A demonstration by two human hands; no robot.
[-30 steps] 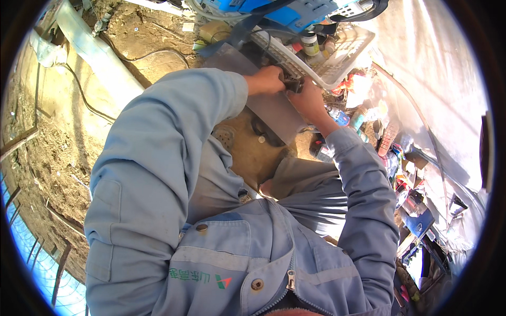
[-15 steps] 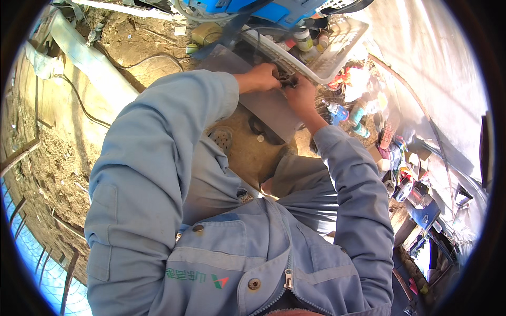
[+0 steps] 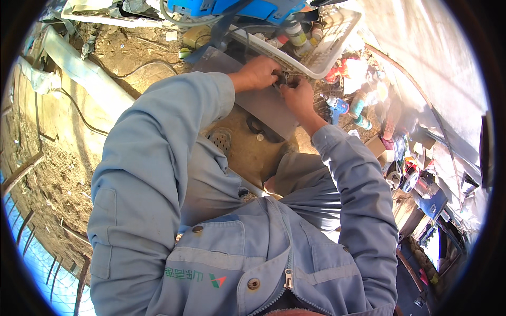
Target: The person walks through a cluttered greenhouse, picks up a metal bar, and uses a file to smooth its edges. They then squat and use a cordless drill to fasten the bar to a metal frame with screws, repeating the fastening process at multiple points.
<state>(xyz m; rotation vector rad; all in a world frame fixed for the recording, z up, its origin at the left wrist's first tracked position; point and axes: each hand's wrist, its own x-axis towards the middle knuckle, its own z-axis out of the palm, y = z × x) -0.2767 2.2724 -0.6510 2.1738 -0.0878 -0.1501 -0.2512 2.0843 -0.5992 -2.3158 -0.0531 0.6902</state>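
Note:
My left hand (image 3: 259,72) is closed, its fingertips pinched together just above a flat grey board (image 3: 271,113). My right hand (image 3: 299,96) meets it from the right, with thumb and fingers pressed together too. Between the fingertips is a small, partly shiny piece, mostly hidden and too small to name. The board lies slanted in front of my knees, with a dark curved object (image 3: 258,126) showing at its lower edge. Right behind my hands is the front rim of a white plastic basket (image 3: 316,71).
Bottles and jars (image 3: 296,35) fill part of the basket, and a blue case (image 3: 226,7) stands behind it. A blue cordless drill (image 3: 336,107) lies to the right, near a heap of mixed items (image 3: 416,179). A cable (image 3: 142,67) runs across the dirt at left.
The view has shifted a little. My right hand has turned and dropped slightly, so its pinched fingers show more plainly. Both hands stay close together over the board.

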